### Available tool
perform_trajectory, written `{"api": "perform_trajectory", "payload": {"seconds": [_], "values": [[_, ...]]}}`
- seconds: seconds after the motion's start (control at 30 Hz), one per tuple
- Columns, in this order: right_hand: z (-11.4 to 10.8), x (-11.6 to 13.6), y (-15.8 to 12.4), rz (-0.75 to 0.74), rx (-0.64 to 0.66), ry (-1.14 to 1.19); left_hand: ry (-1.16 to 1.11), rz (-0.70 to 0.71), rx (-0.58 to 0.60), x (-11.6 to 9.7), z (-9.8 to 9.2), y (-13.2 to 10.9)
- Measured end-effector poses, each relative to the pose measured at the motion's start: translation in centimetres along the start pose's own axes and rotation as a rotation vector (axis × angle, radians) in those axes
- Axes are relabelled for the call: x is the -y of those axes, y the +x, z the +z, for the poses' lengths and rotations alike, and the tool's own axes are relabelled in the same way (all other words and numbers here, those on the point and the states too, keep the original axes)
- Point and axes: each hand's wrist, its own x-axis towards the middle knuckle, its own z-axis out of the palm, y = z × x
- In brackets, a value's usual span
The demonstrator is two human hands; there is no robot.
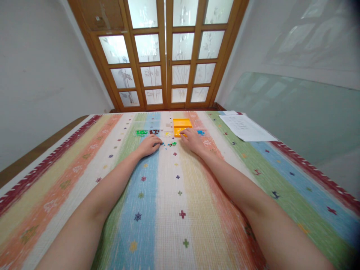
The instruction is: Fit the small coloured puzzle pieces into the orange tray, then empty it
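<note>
My left hand [150, 146] rests palm down on the striped cloth, fingers loosely bent and not closed. Just beyond its fingertips lies a small loose group of green, blue and brown pieces [173, 144], too tiny to name. My right hand [193, 140] is at the front of an orange box [182, 122] with its lid up. Its fingers are drawn together over the box's near part; anything between them is too small to make out. Left of the box, clear trays hold green pieces [141, 132], dark brown pieces [154, 131] and yellow pieces [167, 134].
Blue pieces [200, 132] lie in a clear tray just right of my right hand. Printed white paper [244, 127] lies at the table's far right. The patterned tablecloth [168, 210] covers the table, with glazed wooden doors [165, 63] behind it.
</note>
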Motion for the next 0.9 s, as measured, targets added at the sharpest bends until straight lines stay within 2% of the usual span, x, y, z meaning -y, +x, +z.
{"api": "perform_trajectory", "payload": {"seconds": [0.37,0.7,0.9], "values": [[0.6,1.9,-0.6,-0.145,0.153,-0.014,0.011,0.035,0.047,-1.6,-0.2,0.1],[1.2,1.7,-1.0,-0.145,0.176,-0.047,0.012,-0.054,-0.036,-0.8,0.1,-0.2],[1.4,1.8,-1.0,-0.152,0.189,-0.04,-0.011,-0.009,0.014,-1.3,0.0,-0.1]]}}
